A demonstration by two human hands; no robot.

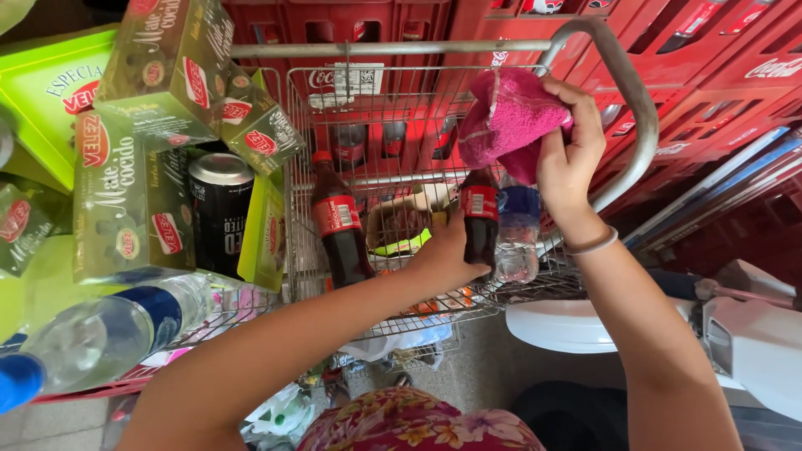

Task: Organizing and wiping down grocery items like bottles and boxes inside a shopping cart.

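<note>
Left hand [447, 250] has its fingers wrapped round a dark soda bottle [479, 219] standing in the cart's [384, 125] child seat. Right hand [568, 154] pinches a pink cloth [505, 117] over the handle [618, 75].

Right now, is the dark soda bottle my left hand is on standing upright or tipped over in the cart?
Upright. The dark soda bottle stands in the wire cart, red cap at top, beside a clear water bottle; the left hand grips its lower body.
</note>
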